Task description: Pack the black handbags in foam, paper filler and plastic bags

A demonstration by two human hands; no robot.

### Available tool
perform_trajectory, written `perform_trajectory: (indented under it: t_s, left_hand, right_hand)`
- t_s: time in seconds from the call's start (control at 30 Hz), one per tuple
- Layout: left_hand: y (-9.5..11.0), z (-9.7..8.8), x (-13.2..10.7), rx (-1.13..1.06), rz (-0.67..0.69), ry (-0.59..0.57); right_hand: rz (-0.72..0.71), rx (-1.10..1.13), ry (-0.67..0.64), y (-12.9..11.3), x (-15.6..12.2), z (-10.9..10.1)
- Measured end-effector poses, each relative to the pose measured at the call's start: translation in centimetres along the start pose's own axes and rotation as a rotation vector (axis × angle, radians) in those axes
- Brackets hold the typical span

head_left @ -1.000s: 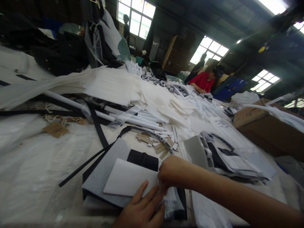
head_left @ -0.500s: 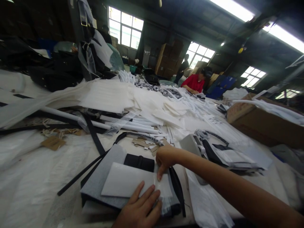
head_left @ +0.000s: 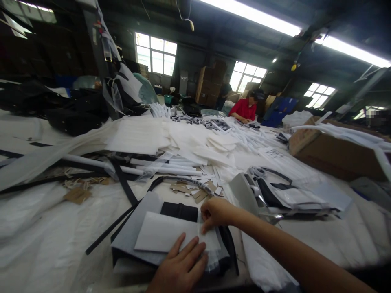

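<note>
Bright windows (head_left: 155,55) and long lights shine over a big work table (head_left: 320,240) piled with white sheets (head_left: 137,134), black straps (head_left: 122,185) and paper bits (head_left: 195,193). Far back, in the upper middle of the frame, a person in a red top (head_left: 243,110) works at the same table. A brown box (head_left: 330,154) sits at the right.

Low in the middle of the frame a white sheet (head_left: 161,236) lies on top of a grey pad (head_left: 131,232), with a black pouch (head_left: 179,211) just behind it. The left hand (head_left: 180,270) lies flat on the sheet's near edge, fingers spread out. The right hand (head_left: 214,212) comes in from the lower right. Its fingers are bent close together, tips down on the sheet's far right corner. I cannot tell if they pinch something or only press.

To do this well, I think the flat hand should push down evenly so the sheet does not slide, while the bent fingers work gently at the corner. A thin clear film (head_left: 214,260) by the edge looks easy to crease, so slow, small moves seem best.
</note>
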State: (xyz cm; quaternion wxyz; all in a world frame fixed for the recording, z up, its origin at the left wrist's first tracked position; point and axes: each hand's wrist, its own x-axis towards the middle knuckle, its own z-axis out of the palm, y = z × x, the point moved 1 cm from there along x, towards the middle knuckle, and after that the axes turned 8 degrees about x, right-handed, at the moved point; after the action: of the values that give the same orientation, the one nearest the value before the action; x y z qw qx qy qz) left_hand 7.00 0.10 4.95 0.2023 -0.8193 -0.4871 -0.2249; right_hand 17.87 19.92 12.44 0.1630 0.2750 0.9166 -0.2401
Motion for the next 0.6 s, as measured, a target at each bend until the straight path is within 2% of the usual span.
perform_trajectory:
  t_s: [0.1,0.2,0.33,0.4,0.5,0.57,0.6]
  left_hand:
    - [0.2,-0.2,0.1,-0.086,-0.037,-0.101]
    - [0.3,-0.9,0.5,-0.158,-0.093,-0.182]
    - [0.4,-2.5,1.1,-0.219,-0.143,-0.248]
    - [0.5,-3.2,1.3,-0.251,-0.168,-0.259]
    - [0.8,-4.2,1.7,-0.313,-0.204,-0.262]
    - [0.8,-4.8,1.9,-0.365,-0.249,-0.238]
    - [0.7,-5.1,2.0,-0.393,-0.276,-0.219]
  right_hand:
    - [0.009,0.034,-0.005,0.5,0.9,-0.1]
    - [0.004,0.051,0.049,0.4,0.5,-0.5]
    - [0.012,0.023,0.312,-1.0,-2.6,-0.2]
    - [0.004,0.021,0.45,-2.0,-5.0,1.5]
    - [-0.082,0.035,0.573,-2.9,-8.2,6.5]
    - [-0.267,-0.099,0.713,-2.7,-9.4,10.3]
    - [-0.305,-0.182,0.775,-2.4,-9.6,11.9]
